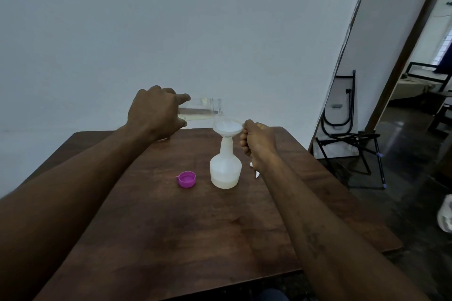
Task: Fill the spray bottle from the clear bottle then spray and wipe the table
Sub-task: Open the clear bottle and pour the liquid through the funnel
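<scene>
The clear bottle is being held on its side by the left hand, above the far part of the bench, with the fingers wrapped around its base end. Its mouth is lying just over the rim of the funnel. A shallow layer of pale liquid is lying along the bottle's lower wall; the rest is looking empty and see-through.

The funnel, white and translucent, is being seated in the neck of the spray bottle. Its right rim is being pinched by the right hand, fingers closed on the edge.

The spray bottle is standing upright near the bench's middle, uncapped, with no spray head fitted. It is milky white plastic, bell-shaped with a narrow neck. A low band of yellowish liquid is showing at its bottom.

A purple cap is lying open side up on the bench, just left of the spray bottle, apart from it. Small white parts are partly being hidden behind the right wrist; what they are cannot be told.
</scene>
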Motion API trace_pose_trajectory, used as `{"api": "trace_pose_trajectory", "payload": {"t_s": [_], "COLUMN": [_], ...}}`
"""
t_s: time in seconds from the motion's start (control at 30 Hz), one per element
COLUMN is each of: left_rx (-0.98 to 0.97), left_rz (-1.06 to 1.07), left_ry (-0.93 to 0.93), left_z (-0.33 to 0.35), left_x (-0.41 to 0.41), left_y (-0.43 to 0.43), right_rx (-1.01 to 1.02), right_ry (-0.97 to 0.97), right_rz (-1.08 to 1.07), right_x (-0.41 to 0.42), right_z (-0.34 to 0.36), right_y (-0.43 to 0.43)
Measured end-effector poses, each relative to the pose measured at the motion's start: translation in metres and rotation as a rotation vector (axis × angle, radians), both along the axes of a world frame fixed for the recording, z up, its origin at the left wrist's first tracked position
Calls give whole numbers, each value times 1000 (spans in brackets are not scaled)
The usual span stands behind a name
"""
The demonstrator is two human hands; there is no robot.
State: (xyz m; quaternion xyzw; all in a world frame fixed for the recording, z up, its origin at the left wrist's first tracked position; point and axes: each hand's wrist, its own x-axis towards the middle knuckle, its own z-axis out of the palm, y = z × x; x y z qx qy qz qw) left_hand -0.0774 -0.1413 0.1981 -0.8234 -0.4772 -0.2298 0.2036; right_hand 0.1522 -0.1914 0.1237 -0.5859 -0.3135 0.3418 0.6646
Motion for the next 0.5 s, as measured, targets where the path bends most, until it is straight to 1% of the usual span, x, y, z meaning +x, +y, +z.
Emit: {"api": "trace_pose_trajectory", "payload": {"t_s": [0.5], "left_rx": [12], "left_rz": [0], "left_ry": [5], "left_z": [0], "left_x": [-2], "left_y": [0], "right_rx": [-3], "right_ry": [-5], "right_rz": [-11], "right_x": [-2], "right_z": [2], "right_y": [-1]}}
